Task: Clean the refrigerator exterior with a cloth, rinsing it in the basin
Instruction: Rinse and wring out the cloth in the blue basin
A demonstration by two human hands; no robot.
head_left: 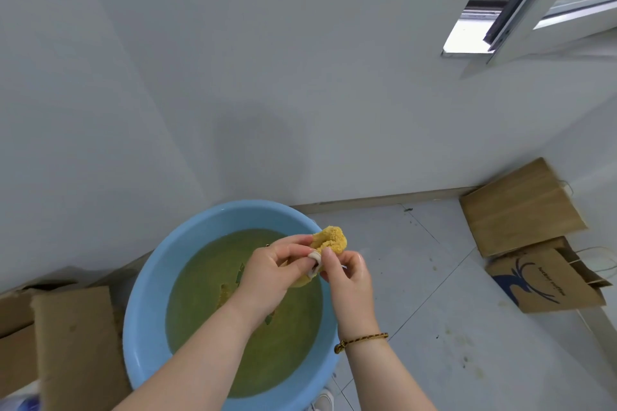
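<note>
I find the cloth (329, 241) bunched above the basin's (147, 297) far right rim, my left hand (278, 264) and right hand (347, 269) both pinching it. Rinsing step, I judge; next, wringing over the murky water (207, 277), then wiping.

The cloth (330, 238) is showing a fluffy, nubbly yellow pile with a smoother white hem. The basin (147, 294) is looking like smooth blue plastic, its rim giving off a soft sheen, and the water (207, 277) in it is lying murky green. The pale floor tiles (417, 277) are reflecting light faintly, smooth yet speckled with stains. Along the floor's right edge, brown paper bags (521, 207) are appearing matt and creased. At its left edge, cardboard (73, 344) is looking dull and rough. A bracelet (364, 340) is showing braided cord.
</note>
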